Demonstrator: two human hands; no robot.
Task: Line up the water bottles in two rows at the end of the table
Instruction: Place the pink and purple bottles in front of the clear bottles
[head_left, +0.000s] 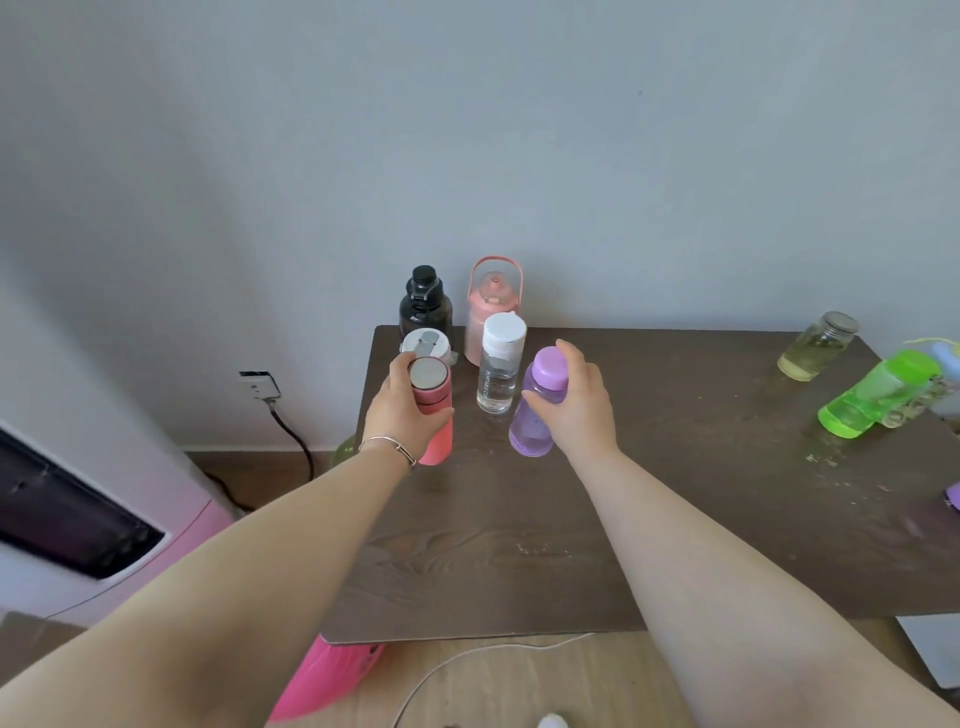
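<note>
Both hands grip bottles near the far left end of the dark wood-grain table (675, 467). The left hand (402, 410), with a thin bracelet at its wrist, wraps around a coral-pink cylindrical flask with a flat silver lid (432, 410), at the table's left edge. The right hand (576, 402) clasps a translucent purple plastic bottle with a lilac cap (537, 410), tilted slightly. Between them and a little farther back stands a clear plastic bottle with a white cap (500, 364). Behind the flask is a bottle with a white and grey flip lid (426, 344), mostly hidden. Against the wall stand a dark smoky bottle with a black cap (425, 304) and a pale pink jug with a carrying handle (491, 306). Well apart, at the right end, a glass jar of yellowish liquid with a metal lid (818, 345) and a translucent green bottle (878, 392) appear to lean with the lens.
</note>
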